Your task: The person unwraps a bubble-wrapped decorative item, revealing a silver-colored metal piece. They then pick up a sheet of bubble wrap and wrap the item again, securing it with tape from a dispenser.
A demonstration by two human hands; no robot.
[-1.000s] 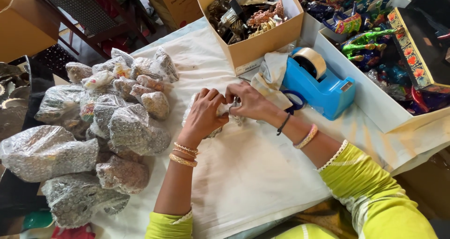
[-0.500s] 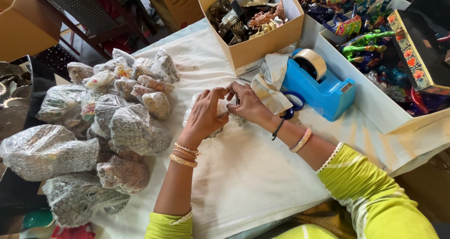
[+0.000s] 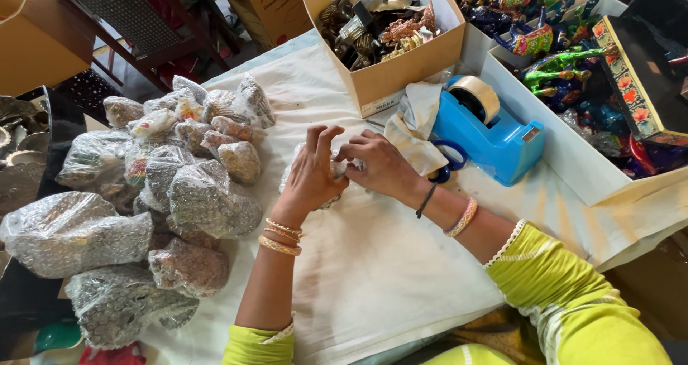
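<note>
On the white-covered table (image 3: 373,279) we are sitting beside a heap of bubble-wrapped bundles (image 3: 143,200), and we are wrapping one more. Past our hands, a cardboard box of metal figurines (image 3: 383,28) and a blue tape dispenser (image 3: 487,132) are waiting. Both our left hand (image 3: 312,175) and right hand (image 3: 380,166) are closing around a small bubble-wrapped parcel (image 3: 331,170) at the table's middle, pressing its loose folds down. We judge the wrap is nearly finished; sealing it probably calls for tape. Our fingers are hiding most of the parcel, so its contents are staying unclear.
</note>
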